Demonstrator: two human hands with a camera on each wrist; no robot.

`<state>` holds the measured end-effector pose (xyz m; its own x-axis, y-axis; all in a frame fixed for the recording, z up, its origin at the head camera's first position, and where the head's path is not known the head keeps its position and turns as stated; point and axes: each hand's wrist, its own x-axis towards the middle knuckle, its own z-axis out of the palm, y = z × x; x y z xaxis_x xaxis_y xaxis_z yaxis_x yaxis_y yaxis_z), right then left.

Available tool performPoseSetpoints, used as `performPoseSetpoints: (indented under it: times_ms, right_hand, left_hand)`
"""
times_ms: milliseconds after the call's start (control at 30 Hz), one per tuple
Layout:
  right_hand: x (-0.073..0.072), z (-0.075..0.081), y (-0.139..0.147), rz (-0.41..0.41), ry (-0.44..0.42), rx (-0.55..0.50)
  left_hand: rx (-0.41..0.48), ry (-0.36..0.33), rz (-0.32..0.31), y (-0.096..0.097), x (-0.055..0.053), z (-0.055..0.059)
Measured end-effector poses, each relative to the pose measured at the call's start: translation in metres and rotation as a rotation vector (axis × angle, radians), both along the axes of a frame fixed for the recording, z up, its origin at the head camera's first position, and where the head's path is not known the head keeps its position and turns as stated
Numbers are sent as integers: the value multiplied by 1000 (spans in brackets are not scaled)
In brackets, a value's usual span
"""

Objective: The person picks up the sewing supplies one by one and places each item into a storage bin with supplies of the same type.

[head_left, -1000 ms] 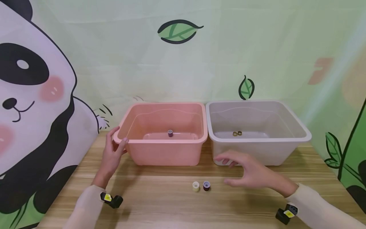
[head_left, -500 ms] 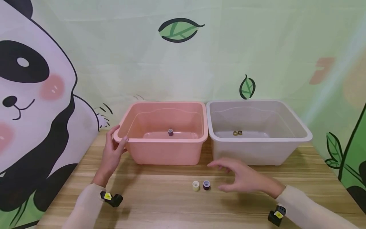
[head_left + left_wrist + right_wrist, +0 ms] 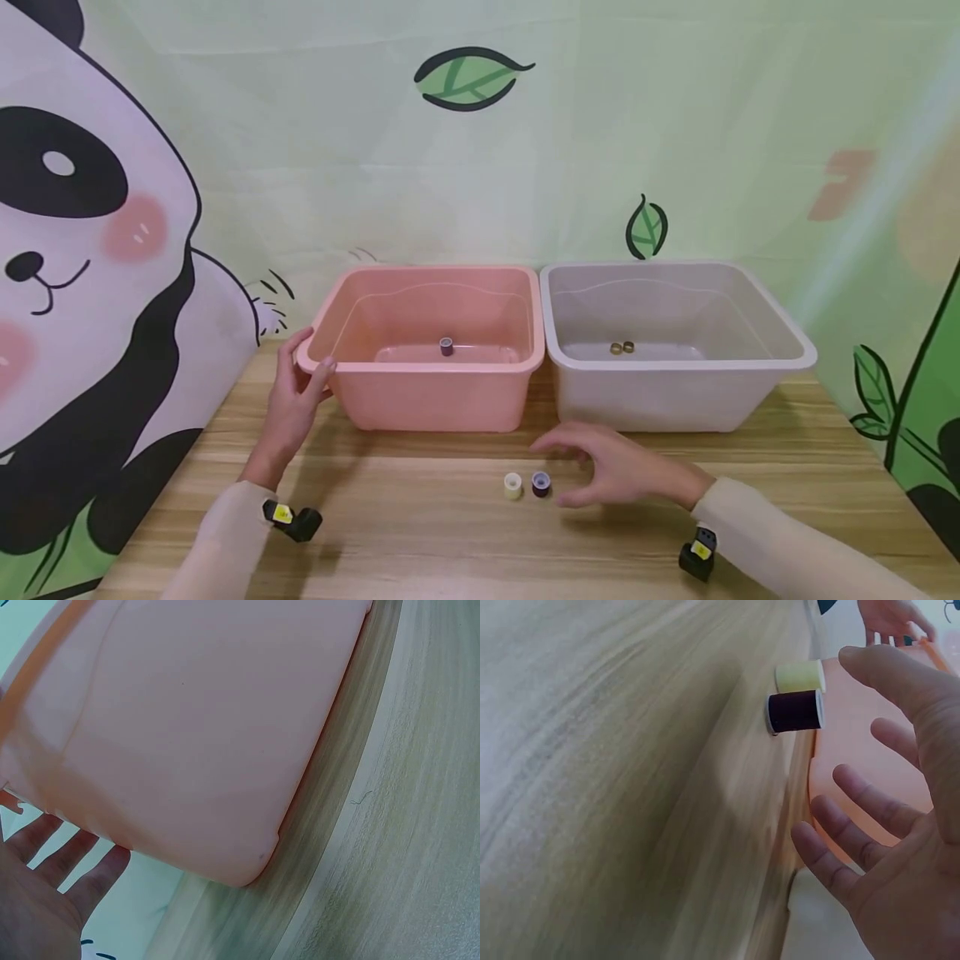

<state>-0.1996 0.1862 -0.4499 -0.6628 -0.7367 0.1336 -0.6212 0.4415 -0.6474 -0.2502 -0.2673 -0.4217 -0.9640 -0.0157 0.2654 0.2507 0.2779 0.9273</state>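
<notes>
- The small dark maroon spool with pale end rims stands upright on the wood-grain table, in front of the gap between the two basins.
- The small pale yellow spool with whitish end rims stands upright just to its left, a narrow strip of wood between them.
- The right hand hovers to the right of the maroon spool, thumb and fingers spread apart, holding nothing; the thumb tip is near that spool without touching it.
- The left hand grips the near left corner of the pink plastic basin, thumb over the rim, fingers around the outside.
- Both spools look light and stiff, probably hard-cored with thread wound round; whether the winding gives a little cannot be told.
- The best hold is likely a thumb-and-fingertip pinch across the wound middle, between the rims; the smooth-looking rims may slip more.
- Being small and round, either spool would probably roll if tipped, and a wide grasp on the maroon one might knock the yellow one.
- The pink basin looks thin, light and slightly flexible; its rolled rim seems the firmest place to hold.
- Inside it stands a small dark spool with a pale top.
- The grey plastic basin beside it holds two small gold-brown round pieces.
</notes>
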Motion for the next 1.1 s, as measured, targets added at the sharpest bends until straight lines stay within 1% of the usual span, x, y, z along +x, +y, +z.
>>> performPoseSetpoints:
  times_ms: [100,267,500,733,933,1100]
  right_hand:
    - [-4,-5,-3,5,-12,9]
    - [-11,-10,-9,38,22,18]
    - [-16,-13,-14,53,42,28]
    - [-17,-16,-14,56,92,103]
    - [-18,-18,-15,54,89,108]
    - [-16,-19,-16,54,69,117]
  left_hand:
    - [-6,-6,5,0,0,1]
    - [-16,-14,14,0,0,1]
    - [-13,-6,11,-1,-2,-1]
    - [-12,-2,6,0,-2,0]
    - [-6,0,6,2,-2,3]
    - [-4,-6,5,1,0,2]
